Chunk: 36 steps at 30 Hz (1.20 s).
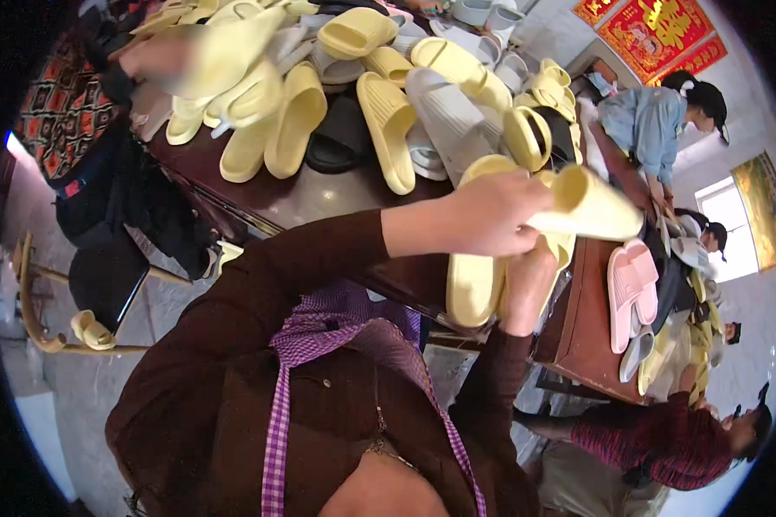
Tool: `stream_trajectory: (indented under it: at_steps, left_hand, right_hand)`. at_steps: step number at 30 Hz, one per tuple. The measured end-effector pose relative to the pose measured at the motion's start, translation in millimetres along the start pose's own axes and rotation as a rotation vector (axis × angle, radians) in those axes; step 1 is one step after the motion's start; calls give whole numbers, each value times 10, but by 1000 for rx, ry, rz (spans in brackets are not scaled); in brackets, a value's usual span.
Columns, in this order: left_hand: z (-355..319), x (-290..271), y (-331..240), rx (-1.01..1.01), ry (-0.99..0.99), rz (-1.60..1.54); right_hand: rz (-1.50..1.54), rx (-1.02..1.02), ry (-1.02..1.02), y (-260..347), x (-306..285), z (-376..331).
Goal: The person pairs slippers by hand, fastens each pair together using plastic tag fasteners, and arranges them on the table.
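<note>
My left hand (491,209) reaches across my front and is closed on the near end of a pale yellow slipper (597,207), which is tilted and slightly blurred. Just below it, my right hand (530,283) is raised with its fingers bent. The left hand and the slipper hide its fingertips, so what they hold cannot be made out. More yellow slippers surround the hands: one (472,289) lies left of my right hand, and others show behind the wrist.
A heap of yellow, grey and black slippers (388,129) covers the dark red table (310,194). Pink slippers (632,280) lie farther right. Several people work along the right side, one in a striped top (642,439). A chair (108,280) stands at left.
</note>
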<state>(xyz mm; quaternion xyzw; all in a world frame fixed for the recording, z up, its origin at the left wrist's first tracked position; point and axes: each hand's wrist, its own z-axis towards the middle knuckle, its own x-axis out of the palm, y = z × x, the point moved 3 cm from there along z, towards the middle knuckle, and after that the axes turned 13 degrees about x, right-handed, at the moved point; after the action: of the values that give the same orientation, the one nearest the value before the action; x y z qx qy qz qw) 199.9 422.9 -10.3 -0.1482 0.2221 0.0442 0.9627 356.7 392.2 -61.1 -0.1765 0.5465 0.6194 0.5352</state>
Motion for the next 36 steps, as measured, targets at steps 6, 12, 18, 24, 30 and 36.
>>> stream_trajectory:
  at_steps: [6,12,18,24,30,36]
  left_hand:
    - [-265,164,-106,-55,-10,-128]
    - [-680,125,-25,-205,35,-105]
    - [-1123,-223,95,-554,-25,-230]
    - [-1632,-635,442,-948,-620,-627]
    - [-1773,-769,452,-977,-685,-637]
    - [-1678,-842,550,-897,-857,-642]
  right_hand:
    - [30,-39,-8,-192,-11,-88]
    - [-40,-12,35,-286,133,-273]
    - [-77,-47,19,-297,221,-405]
    - [-28,-17,46,-261,220,-461]
    - [21,-15,53,-303,208,-516]
    - [26,56,98,-356,-57,-507]
